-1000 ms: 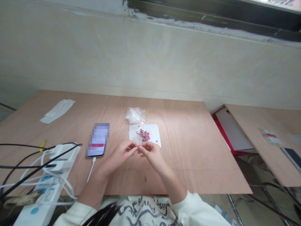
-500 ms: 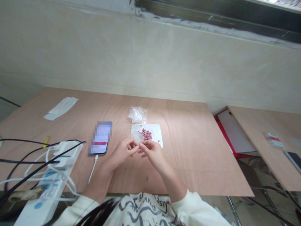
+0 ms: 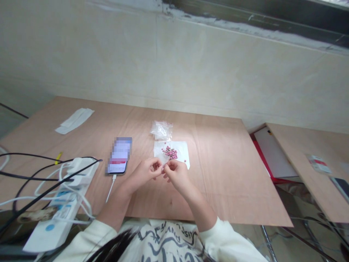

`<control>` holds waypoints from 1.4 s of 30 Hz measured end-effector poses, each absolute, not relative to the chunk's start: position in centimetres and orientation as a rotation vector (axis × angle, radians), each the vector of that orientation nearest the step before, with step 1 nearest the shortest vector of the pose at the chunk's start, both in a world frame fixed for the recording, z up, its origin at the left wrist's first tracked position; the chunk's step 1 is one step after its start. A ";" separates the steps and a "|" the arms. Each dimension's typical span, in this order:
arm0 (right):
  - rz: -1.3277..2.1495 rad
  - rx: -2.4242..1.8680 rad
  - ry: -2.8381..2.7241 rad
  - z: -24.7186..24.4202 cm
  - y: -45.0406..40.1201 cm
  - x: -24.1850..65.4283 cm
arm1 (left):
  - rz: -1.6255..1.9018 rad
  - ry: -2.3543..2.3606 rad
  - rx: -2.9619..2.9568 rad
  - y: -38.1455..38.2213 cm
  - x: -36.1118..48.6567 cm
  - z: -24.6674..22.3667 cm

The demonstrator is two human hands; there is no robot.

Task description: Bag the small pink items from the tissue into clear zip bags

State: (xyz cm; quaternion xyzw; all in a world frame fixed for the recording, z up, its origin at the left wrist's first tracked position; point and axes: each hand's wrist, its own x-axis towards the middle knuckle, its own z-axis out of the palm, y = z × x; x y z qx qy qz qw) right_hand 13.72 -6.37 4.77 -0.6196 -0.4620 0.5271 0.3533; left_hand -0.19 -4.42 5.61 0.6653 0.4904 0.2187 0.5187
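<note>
My left hand (image 3: 149,170) and my right hand (image 3: 176,173) meet fingertip to fingertip just over the near edge of a white sheet (image 3: 182,146). Both are closed in a pinch, thumb against forefinger. Whatever lies between the fingertips is too small to make out. A heap of small pink beads (image 3: 171,153) rests on the sheet just beyond my hands, with a few stray ones at its sides. Behind the sheet lies a clear plastic zip bag (image 3: 161,130), its upper edge reddish.
A phone (image 3: 119,155) on a white charging cable lies left of my hands. Further left is a power strip (image 3: 77,182) with black and white cords. White paper strips (image 3: 75,120) lie at the back left. A second table (image 3: 305,145) stands at right.
The camera view has shifted slightly, so the table things sit a little higher and further right. My hands stay together in nearly the same pinch.
</note>
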 end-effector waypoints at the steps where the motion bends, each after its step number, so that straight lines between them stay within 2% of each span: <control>1: 1.274 -1.648 -1.245 4.6 -6.2 13.7 | 0.551 1.237 1.642 -4.2 -0.3 5.5; 7: 0.935 -1.758 -1.406 4.6 -5.4 13.5 | 0.612 1.620 1.935 -3.1 -0.9 6.0; 14: 0.874 -1.610 -1.645 5.3 -6.1 12.8 | 0.424 1.326 1.890 -3.0 -1.1 6.7; 20: 1.195 -1.562 -1.595 4.5 -6.0 12.7 | 0.375 1.356 1.969 -3.4 -0.9 6.8; 23: 1.247 -1.627 -1.447 4.0 -5.7 12.9 | 0.365 1.344 2.075 -3.5 -1.4 7.0; 27: 1.300 -1.579 -1.270 3.9 -5.6 13.2 | 0.384 1.090 2.204 -3.7 -2.2 6.6; 32: 1.634 -1.408 -1.111 4.1 -5.6 14.4 | 0.390 1.048 2.219 -3.5 -1.8 5.5; 34: 1.487 -1.438 -1.183 3.3 -5.4 15.7 | 0.377 1.120 2.238 -3.0 -1.6 5.3; 38: 0.729 -1.763 -1.367 -0.1 -4.8 18.9 | 0.274 1.285 2.307 -1.8 -1.4 4.4; 42: 0.533 -1.903 -1.532 -2.7 -4.6 21.0 | 0.191 1.362 2.345 -1.4 -1.2 3.2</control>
